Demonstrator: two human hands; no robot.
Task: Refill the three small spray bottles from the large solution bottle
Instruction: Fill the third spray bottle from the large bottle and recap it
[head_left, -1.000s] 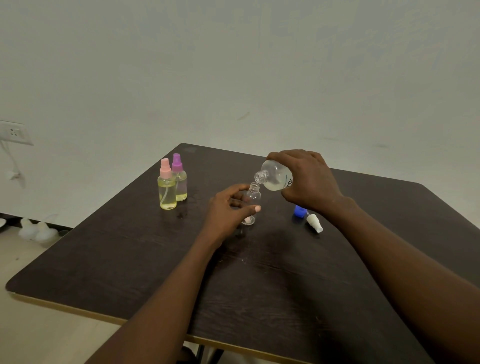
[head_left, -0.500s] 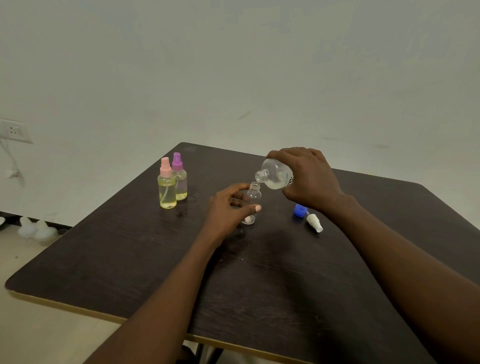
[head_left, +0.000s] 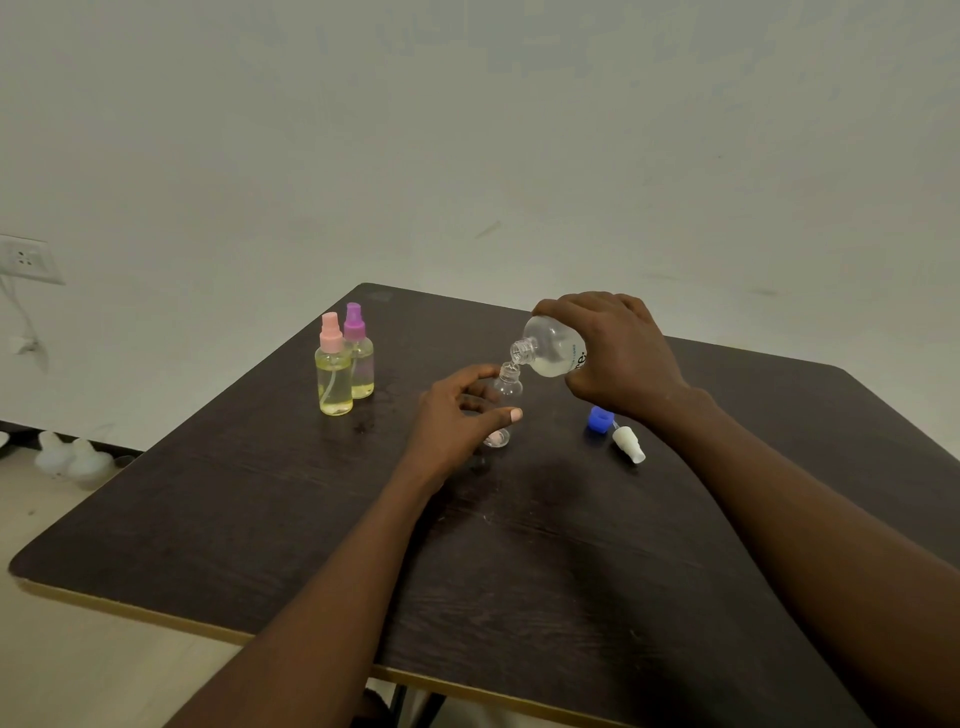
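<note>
My left hand (head_left: 457, 418) grips a small clear spray bottle (head_left: 506, 387) that stands uncapped on the dark table (head_left: 260, 509). My right hand (head_left: 618, 353) holds the large clear solution bottle (head_left: 550, 348) tilted on its side, its open neck right above the small bottle's mouth. Two more small bottles stand upright at the left: one with a pink sprayer (head_left: 333, 371), one with a purple sprayer (head_left: 359, 353), both holding yellowish liquid. A blue cap (head_left: 598, 418) and a white spray head (head_left: 628, 444) lie on the table under my right wrist.
The table's front edge runs across the lower frame and its left corner is rounded. A pale wall stands close behind. A wall socket (head_left: 23, 258) and some white objects (head_left: 72, 457) on the floor are at the far left.
The large bottle has dipped slightly, its neck now closer to the small bottle's mouth. Both hands stay where they were.
</note>
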